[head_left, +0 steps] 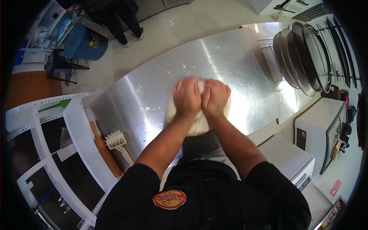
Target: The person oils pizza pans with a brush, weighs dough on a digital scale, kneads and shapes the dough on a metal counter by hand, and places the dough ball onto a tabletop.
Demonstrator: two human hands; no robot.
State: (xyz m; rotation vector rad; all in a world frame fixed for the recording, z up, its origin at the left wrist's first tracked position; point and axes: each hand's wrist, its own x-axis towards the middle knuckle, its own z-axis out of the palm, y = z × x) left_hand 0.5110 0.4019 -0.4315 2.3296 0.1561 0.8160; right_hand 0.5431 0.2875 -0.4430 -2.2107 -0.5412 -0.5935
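Note:
A large pale lump of dough [198,126] lies on the stainless steel table [153,80] in front of me. My left hand [187,96] is on its left part, with the fingers curled over the far side. Beside it my right hand [216,96] grips the dough in the same way, thumb close to the left one. Both hands are slightly blurred, and their fingertips are partly hidden in the dough. Small dough scraps and flour specks dot the steel beyond and to the left.
On the left, a wooden rolling pin [105,151] and a white spiked dough docker [116,141] lie by a white perforated shelf [76,130]. Round pans [303,57] hang at the right, above white appliances [320,119]. Another person [115,15] stands behind the table near a blue bin [86,46].

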